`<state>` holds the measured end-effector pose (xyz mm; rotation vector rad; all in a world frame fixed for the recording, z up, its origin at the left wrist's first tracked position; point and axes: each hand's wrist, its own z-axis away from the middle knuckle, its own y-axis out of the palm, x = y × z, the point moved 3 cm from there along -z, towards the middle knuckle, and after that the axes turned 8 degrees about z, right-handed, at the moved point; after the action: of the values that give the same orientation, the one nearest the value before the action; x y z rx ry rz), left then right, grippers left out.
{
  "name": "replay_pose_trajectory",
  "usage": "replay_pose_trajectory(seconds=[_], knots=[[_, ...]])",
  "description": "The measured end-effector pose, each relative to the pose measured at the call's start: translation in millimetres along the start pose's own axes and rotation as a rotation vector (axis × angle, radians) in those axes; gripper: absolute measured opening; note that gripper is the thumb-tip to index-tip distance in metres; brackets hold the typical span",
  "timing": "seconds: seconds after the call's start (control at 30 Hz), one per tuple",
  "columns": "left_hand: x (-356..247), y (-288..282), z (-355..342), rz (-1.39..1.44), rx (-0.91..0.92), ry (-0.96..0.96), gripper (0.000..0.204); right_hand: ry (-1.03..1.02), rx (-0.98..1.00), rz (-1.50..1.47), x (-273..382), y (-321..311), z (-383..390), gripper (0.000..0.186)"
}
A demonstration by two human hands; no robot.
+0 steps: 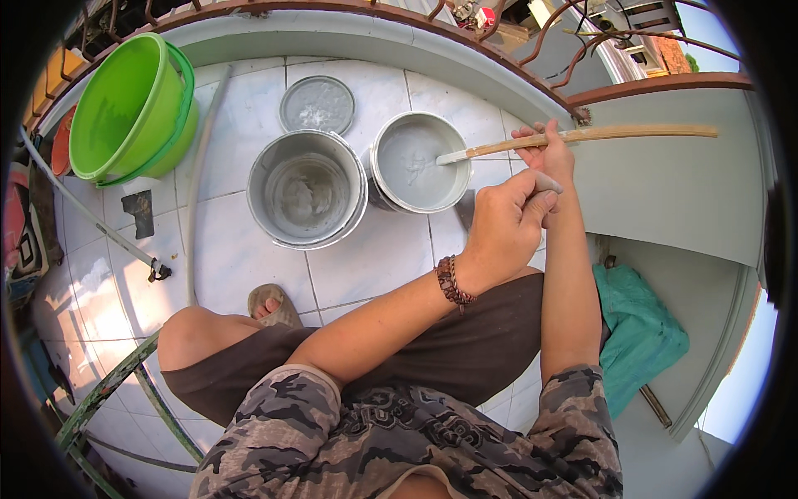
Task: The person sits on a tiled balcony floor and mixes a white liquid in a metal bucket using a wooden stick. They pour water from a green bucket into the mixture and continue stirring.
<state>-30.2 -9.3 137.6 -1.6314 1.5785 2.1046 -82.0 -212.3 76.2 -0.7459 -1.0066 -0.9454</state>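
My right hand (546,156) grips a long wooden stick (640,132) between thumb and fingers. The stick's whitened end reaches over the right-hand bucket (379,185), its tip at the grey paint-like liquid (411,162) inside. My left hand (511,214), with a brown beaded bracelet (450,280) at the wrist, crosses to the right and is closed close to my right wrist. Its fingertips look grey; whatever they pinch, if anything, is hidden. Left of that bucket stands a second one (258,212), its inside coated with wet grey residue.
Behind the buckets lies a round grey lid (317,103) on white tiles. Green basins (116,125) stand at far left, near a long pale pipe (199,166). A grey panel (665,187) and a teal cloth (636,333) are at my right. A railing (465,29) runs along the back.
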Motion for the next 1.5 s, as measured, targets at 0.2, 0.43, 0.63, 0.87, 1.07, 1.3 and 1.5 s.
replay_pose_trajectory(seconds=[0.2, 0.43, 0.63, 0.87, 1.07, 1.3, 1.5], knots=[[-13, -18, -3, 0.142, 0.047, -0.273, 0.009, -0.052, 0.095, 0.017, -11, 28, 7, 0.052], [-74, -26, -46, -0.141, -0.132, 0.196, 0.022, -0.041, 0.430, 0.108, -47, -50, -54, 0.066], [-229, -106, -154, -0.587, -0.448, 0.830, 0.009, 0.445, 0.290, 0.739, -21, -20, 19, 0.078], [-369, -408, -91, -1.567, -1.160, 0.582, 0.057, 0.182, 0.335, 0.833, 21, -11, 69, 0.053], [-321, -545, 8, -0.663, -1.267, -0.110, 0.088, 0.065, 0.297, 0.927, 21, 27, 91, 0.040], [-260, -506, -13, -0.323, -1.467, 0.070, 0.088, -0.014, 0.373, 0.943, 22, 83, 120, 0.040], [-273, -488, -25, -0.113, -1.609, 0.129, 0.073, -0.067, 0.400, 0.967, 26, 94, 128, 0.038]])
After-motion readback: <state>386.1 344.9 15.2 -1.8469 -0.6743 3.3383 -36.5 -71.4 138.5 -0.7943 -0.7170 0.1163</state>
